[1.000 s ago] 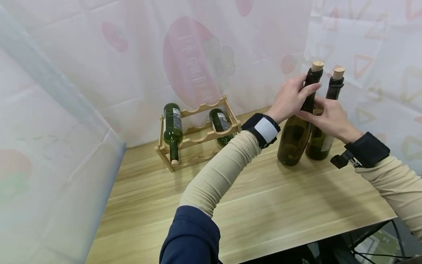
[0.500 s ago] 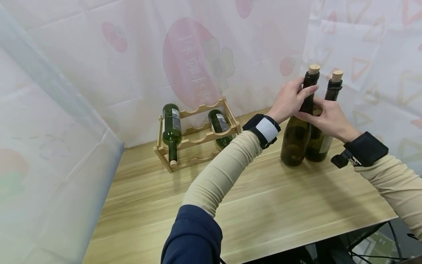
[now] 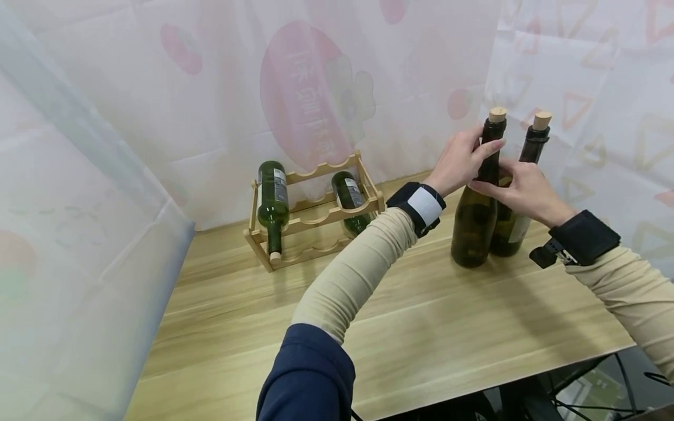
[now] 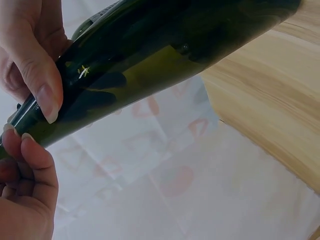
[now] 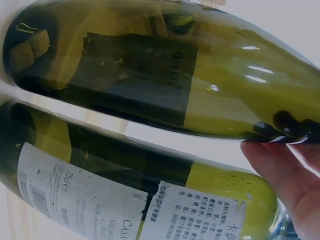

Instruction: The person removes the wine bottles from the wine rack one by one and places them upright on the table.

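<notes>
Two dark green corked wine bottles stand upright on the wooden table (image 3: 411, 327) at the right. My left hand (image 3: 463, 161) grips the neck of the nearer bottle (image 3: 476, 222), thumb and fingers curled round it (image 4: 150, 55). My right hand (image 3: 518, 184) holds the same bottle at its shoulder, fingertips on the glass (image 5: 280, 165). The second bottle (image 3: 518, 216) stands just behind it, almost touching; the right wrist view shows its white label (image 5: 85, 195).
A small wooden rack (image 3: 316, 219) sits at the back of the table with two green bottles lying in it (image 3: 274, 202) (image 3: 350, 199). Printed white sheets hang behind and at the left. The table's front edge runs at the lower right, cables beneath.
The nearer bottle, tilted a second ago, has come upright and stands beside the second one. Both hands stayed on its neck and moved slightly with it.
</notes>
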Available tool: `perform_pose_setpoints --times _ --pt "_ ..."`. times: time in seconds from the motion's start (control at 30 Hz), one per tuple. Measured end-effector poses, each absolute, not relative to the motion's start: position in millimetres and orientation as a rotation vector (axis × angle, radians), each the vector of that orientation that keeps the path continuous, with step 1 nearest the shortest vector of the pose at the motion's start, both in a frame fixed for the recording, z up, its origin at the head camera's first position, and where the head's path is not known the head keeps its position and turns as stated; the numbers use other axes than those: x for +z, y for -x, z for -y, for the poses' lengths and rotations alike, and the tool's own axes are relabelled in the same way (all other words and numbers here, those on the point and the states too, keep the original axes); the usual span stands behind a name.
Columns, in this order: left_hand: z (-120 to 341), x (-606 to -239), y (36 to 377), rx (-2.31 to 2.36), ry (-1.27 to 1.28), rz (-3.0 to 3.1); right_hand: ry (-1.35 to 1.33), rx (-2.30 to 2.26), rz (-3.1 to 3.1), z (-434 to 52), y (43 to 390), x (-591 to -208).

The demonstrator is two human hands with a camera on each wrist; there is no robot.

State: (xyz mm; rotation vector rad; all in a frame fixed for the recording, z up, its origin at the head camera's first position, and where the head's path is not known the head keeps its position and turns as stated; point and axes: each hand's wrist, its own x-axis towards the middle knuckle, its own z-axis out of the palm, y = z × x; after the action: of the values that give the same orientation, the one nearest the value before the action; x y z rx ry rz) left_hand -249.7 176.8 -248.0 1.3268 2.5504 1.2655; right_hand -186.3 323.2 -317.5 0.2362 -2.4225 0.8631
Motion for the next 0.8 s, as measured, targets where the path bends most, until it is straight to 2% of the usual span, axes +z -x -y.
perform_pose_setpoints --times 0.6,0.8 --pt "-155 -234 252 1.245 -1.184 -2.678 -0.343 0.797 2.395 -299 199 -306" --pt "-167 -234 247 1.235 -1.183 -2.706 -0.324 0.758 2.373 -305 192 -305"
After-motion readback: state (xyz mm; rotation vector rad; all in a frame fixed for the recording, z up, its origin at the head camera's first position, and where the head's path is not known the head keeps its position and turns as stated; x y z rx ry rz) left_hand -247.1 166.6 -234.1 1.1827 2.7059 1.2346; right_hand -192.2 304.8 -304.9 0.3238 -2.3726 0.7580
